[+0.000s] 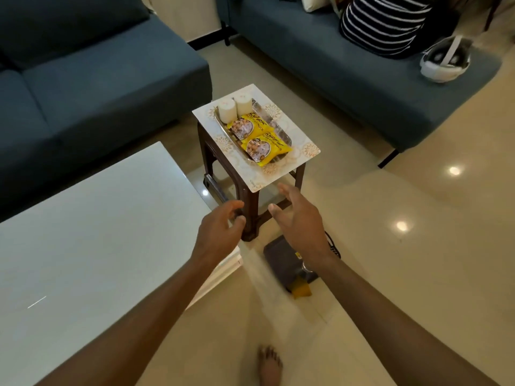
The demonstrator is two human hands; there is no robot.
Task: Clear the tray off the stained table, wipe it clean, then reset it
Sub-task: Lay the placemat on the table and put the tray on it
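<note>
A small dark-legged table with a white patterned top [302, 154] stands between two sofas. On it lies a shiny oval tray [220, 119] carrying two white cups [235, 108] and two yellow snack packets [255, 139]. Both my arms reach toward the table's near corner. My left hand [220, 229] hangs just short of that corner with fingers loosely curled, holding nothing. My right hand [299, 218] is spread, fingers straight, just below the tabletop's near edge and touching nothing.
A large white coffee table [83, 246] fills the left. Blue sofas stand at the left [97, 87] and back right [320, 57], where a person in a striped top sits beside a white helmet [444, 61]. A dark flat object [287, 260] lies on the floor under my right wrist.
</note>
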